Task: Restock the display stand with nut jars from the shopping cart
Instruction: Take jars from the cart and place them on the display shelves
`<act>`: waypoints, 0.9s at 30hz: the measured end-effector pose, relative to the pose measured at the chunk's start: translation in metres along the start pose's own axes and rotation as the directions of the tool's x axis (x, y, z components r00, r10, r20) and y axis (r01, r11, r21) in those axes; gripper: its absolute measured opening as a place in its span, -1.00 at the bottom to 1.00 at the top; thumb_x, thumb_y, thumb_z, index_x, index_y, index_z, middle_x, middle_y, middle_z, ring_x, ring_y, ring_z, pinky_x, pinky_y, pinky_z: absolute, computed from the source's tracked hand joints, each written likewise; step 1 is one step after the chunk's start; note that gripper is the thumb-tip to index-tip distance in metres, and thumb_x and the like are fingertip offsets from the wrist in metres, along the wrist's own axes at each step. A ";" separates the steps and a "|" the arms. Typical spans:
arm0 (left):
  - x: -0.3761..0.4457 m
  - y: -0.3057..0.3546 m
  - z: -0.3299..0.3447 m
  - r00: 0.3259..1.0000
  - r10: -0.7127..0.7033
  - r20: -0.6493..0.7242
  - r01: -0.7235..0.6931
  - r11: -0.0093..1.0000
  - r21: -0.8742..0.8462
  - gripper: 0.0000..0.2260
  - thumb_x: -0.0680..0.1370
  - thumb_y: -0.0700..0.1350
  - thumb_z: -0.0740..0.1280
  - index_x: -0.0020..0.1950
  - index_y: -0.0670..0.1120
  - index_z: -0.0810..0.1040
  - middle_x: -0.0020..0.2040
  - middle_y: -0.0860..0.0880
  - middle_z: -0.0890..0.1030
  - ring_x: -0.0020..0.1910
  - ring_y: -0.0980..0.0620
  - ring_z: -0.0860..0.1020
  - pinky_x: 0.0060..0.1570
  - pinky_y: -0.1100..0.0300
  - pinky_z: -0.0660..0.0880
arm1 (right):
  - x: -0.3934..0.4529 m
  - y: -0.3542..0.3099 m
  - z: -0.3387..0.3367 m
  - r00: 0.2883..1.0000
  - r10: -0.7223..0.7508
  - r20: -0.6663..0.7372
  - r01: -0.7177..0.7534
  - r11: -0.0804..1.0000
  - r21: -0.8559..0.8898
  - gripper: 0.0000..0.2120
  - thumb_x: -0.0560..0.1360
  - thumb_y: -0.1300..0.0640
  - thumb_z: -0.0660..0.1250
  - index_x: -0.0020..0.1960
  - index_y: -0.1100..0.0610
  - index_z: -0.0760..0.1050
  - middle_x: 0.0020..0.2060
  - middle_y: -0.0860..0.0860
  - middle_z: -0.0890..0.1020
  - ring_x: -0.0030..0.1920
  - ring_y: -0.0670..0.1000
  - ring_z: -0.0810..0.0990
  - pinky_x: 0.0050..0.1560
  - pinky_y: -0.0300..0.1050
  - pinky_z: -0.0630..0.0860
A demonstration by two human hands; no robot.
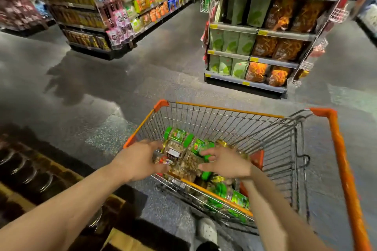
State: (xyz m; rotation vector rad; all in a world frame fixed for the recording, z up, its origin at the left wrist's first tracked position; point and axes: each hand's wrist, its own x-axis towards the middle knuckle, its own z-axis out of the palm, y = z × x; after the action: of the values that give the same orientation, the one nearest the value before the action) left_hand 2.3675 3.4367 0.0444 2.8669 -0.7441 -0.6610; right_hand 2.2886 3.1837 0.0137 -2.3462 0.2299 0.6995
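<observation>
Both bare forearms reach forward | left hand [140,159] and right hand [226,161] spread apart, fingers loose, over clear green-lidded nut jars [179,149] in orange-rimmed wire shopping cart [224,109] | risk: unclamped jars could slip, roll.

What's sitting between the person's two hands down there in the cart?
In the head view, clear nut jars with green lids, stacked in the shopping cart, fill the gap between the left hand and the right hand.

You are stretching both bare arms forward, left hand [140,159] reaching palm-down with fingers loosely curled, right hand [226,162] spreading its fingers, wrists apart.
</observation>
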 end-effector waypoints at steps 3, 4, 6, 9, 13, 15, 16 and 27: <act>0.025 -0.018 0.014 0.999 -0.037 0.020 0.038 0.998 -0.043 -0.22 0.38 0.45 0.39 0.49 0.08 0.40 0.37 -0.03 0.51 0.35 -0.05 0.49 0.30 0.04 0.47 | 0.033 0.011 0.010 0.997 0.051 0.057 -0.053 0.998 0.040 -0.42 0.55 -0.14 0.43 0.51 -0.03 0.41 0.45 0.03 0.49 0.44 0.01 0.46 0.39 -0.22 0.34; 0.034 -0.024 0.020 0.998 -0.052 0.027 0.053 0.997 -0.051 -0.22 0.39 0.43 0.40 0.50 0.07 0.40 0.35 -0.05 0.52 0.35 -0.06 0.49 0.29 0.04 0.48 | 0.043 0.014 0.013 0.995 0.069 0.065 -0.074 0.995 0.071 -0.44 0.53 -0.12 0.46 0.49 -0.05 0.44 0.45 0.01 0.49 0.44 0.00 0.46 0.38 -0.25 0.33; 0.051 -0.034 0.033 0.997 -0.069 0.034 0.071 0.995 -0.063 -0.16 0.35 0.50 0.34 0.50 0.07 0.39 0.34 -0.08 0.53 0.34 -0.07 0.49 0.28 0.04 0.48 | 0.064 0.024 0.020 0.992 0.111 0.053 -0.117 0.985 0.125 -0.45 0.50 -0.09 0.50 0.45 -0.09 0.47 0.44 0.00 0.50 0.41 -0.02 0.48 0.36 -0.25 0.38; 0.081 -0.047 0.055 0.995 -0.085 0.060 0.089 0.995 -0.056 -0.05 0.24 0.58 0.19 0.51 0.07 0.39 0.41 -0.07 0.51 0.39 -0.08 0.47 0.32 0.02 0.48 | 0.096 0.041 0.032 0.989 0.123 0.087 -0.130 0.989 0.070 -0.42 0.52 -0.14 0.46 0.49 -0.06 0.43 0.49 0.01 0.44 0.43 0.03 0.46 0.37 -0.19 0.38; 0.120 -0.055 0.077 0.984 -0.122 0.128 0.128 0.991 -0.045 -0.17 0.34 0.50 0.33 0.51 0.12 0.35 0.37 -0.04 0.51 0.35 -0.06 0.50 0.26 0.05 0.51 | 0.140 0.068 0.056 0.972 0.155 0.178 -0.173 0.981 0.088 -0.40 0.52 -0.15 0.46 0.51 -0.11 0.39 0.53 -0.01 0.39 0.47 0.04 0.41 0.44 -0.09 0.37; 0.142 -0.057 0.087 0.978 -0.132 0.158 0.139 0.990 -0.031 -0.18 0.37 0.49 0.34 0.54 0.14 0.30 0.41 -0.04 0.47 0.37 -0.05 0.49 0.27 0.06 0.51 | 0.161 0.080 0.068 0.961 0.168 0.218 -0.194 0.976 0.103 -0.40 0.53 -0.12 0.46 0.52 -0.11 0.37 0.52 -0.02 0.39 0.45 0.03 0.43 0.39 -0.12 0.38; 0.152 -0.057 0.091 0.977 -0.131 0.171 0.137 0.990 -0.025 -0.19 0.40 0.46 0.35 0.55 0.15 0.28 0.43 -0.03 0.46 0.38 -0.05 0.49 0.28 0.06 0.51 | 0.169 0.083 0.073 0.957 0.170 0.234 -0.198 0.975 0.102 -0.41 0.54 -0.09 0.45 0.52 -0.11 0.37 0.53 -0.02 0.39 0.43 0.03 0.45 0.38 -0.11 0.38; 0.237 -0.058 0.141 0.924 -0.095 0.372 0.084 0.995 0.047 -0.24 0.44 0.34 0.44 0.54 0.12 0.27 0.47 0.01 0.42 0.36 -0.01 0.47 0.29 0.09 0.48 | 0.235 0.123 0.126 0.938 0.194 0.288 -0.229 0.969 0.094 -0.66 0.57 -0.06 0.38 0.33 -0.06 0.55 0.22 -0.02 0.64 0.23 0.06 0.59 0.21 -0.12 0.52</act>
State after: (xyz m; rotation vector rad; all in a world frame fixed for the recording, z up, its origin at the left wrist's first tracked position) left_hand 2.5177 3.3727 -0.1856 2.8474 -0.6692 -1.2443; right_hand 2.3912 3.1769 -0.2620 -2.0928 0.3945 1.0764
